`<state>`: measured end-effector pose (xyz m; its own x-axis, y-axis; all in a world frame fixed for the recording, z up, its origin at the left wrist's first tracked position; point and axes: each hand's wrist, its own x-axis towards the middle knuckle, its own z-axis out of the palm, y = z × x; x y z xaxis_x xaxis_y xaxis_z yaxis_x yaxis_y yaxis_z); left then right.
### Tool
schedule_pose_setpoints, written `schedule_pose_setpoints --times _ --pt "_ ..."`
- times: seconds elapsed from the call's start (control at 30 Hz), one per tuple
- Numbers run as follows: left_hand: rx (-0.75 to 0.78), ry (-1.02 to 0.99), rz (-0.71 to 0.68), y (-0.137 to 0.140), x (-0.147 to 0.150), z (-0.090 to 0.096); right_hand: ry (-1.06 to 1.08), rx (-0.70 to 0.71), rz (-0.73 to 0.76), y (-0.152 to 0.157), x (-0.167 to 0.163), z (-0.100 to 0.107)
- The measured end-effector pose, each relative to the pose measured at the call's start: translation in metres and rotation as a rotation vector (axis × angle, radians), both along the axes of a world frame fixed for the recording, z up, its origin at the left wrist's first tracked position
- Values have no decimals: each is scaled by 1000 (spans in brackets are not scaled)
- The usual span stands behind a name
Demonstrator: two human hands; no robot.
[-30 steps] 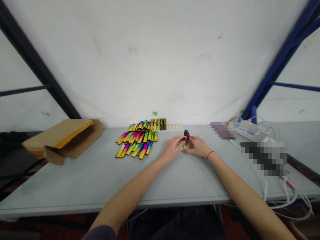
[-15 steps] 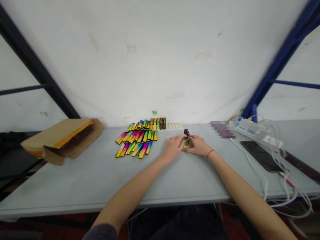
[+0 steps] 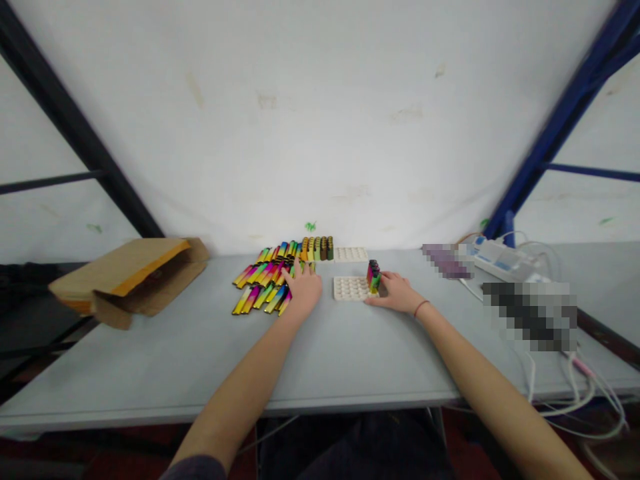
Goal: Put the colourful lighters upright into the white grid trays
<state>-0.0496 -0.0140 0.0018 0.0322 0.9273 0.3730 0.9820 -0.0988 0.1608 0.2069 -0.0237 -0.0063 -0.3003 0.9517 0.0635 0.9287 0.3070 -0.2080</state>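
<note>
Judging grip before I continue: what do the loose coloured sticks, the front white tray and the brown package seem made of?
Coloured sticks: shiny, perhaps metallic-coated plastic or metal; the rainbow sheen suggests a coating, but not what's beneath.
Front white tray: probably moulded plastic, fairly matt, with a regular grid of cells.
Brown package: likely paper or thin cardboard, matt, with creased open flaps.

loose tubes (image 3: 249, 301) fade from pink, green or blue into yellow; the tray (image 3: 349, 289) is white.

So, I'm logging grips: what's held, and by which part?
Right hand: the near tray, by its right end. Left hand: spread over the tubes, nothing visibly held.
</note>
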Motion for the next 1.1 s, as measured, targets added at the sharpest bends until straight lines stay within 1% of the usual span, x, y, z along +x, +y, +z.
schedule_pose_setpoints --times 0.07,0.23,0.33,0.4,0.43,0.5,0.53,0.57,0.63,0.7,0.8,0.87,0.97,1.1 --pt "-21 17 -3 -1 -1 1 -4 0 0 0 0 0" --pt "-63 34 -38 -4 7 4 8 8 7 1 1 -1" --pt "-96 -40 -53 -1 8 3 13 3 12 1 1 -1" --pt "-69 -174 -67 3 7 2 12 2 13 1 1 -1" --pt "-36 -273 -79 6 7 2 15 4 12 1 1 -1" --pt "12 -538 -114 11 7 3 21 12 10 1 1 -1" --pt "3 -697 -133 13 8 4 23 15 8 1 1 -1" --pt "-32 -861 -154 14 10 6 23 16 9 1 1 -1" --pt "-150 -1160 -186 14 14 11 18 11 10 1 1 -1" --pt "-260 -1369 -211 12 18 15 11 0 13 0 1 0" --pt "-359 -1527 -261 4 23 21 0 -3 8 0 1 2" --pt "-379 -1596 -274 -1 27 22 -4 3 4 0 1 2" --pt "-391 -1709 -250 -5 31 21 -8 9 13 0 1 2" --pt "-461 -1829 -216 -6 35 20 -2 19 18 1 1 0"
